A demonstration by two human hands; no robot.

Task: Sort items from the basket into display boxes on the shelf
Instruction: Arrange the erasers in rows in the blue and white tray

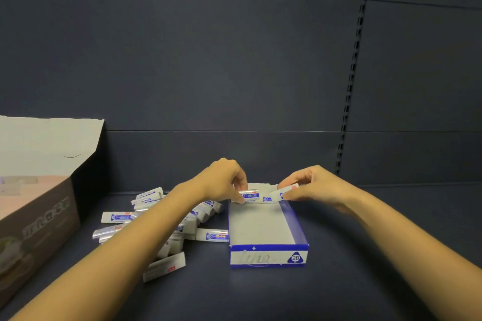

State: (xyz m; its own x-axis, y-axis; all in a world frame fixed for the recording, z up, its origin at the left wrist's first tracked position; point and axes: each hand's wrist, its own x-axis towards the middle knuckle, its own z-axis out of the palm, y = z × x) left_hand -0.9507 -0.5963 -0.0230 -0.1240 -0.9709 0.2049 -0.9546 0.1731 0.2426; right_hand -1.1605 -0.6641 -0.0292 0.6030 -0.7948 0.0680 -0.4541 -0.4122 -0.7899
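Head view: we're barely started, both hands, left hand and right hand, each pinching a packet at the box's far end; pile left of box waits.

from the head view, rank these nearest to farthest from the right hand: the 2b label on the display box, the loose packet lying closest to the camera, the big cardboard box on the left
Measured from the right hand:
1. 2B label, on the display box's front wall, just below the hand toward the camera.
2. Loose packet, at the near edge of the pile, left of the display box.
3. Big cardboard box, at the far left of the shelf.
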